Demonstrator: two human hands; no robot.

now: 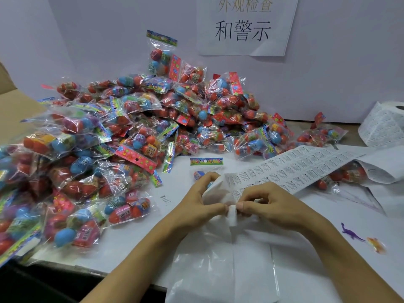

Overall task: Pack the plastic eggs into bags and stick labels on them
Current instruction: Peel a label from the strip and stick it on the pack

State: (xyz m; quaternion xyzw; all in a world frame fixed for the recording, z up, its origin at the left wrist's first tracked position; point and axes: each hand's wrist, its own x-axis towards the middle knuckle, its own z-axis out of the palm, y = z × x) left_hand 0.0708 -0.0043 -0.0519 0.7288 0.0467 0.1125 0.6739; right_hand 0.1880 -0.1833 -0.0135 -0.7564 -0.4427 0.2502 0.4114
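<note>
Hands (231, 204) pinch label strip (284, 169) together.

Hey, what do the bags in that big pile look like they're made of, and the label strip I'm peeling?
Bags in the pile: thin clear plastic film, glossy; it crinkles, glints, and shows the eggs inside. Label strip: matte white paper printed with small text blocks; the bared backing looks waxy, probably coated release paper.
</note>
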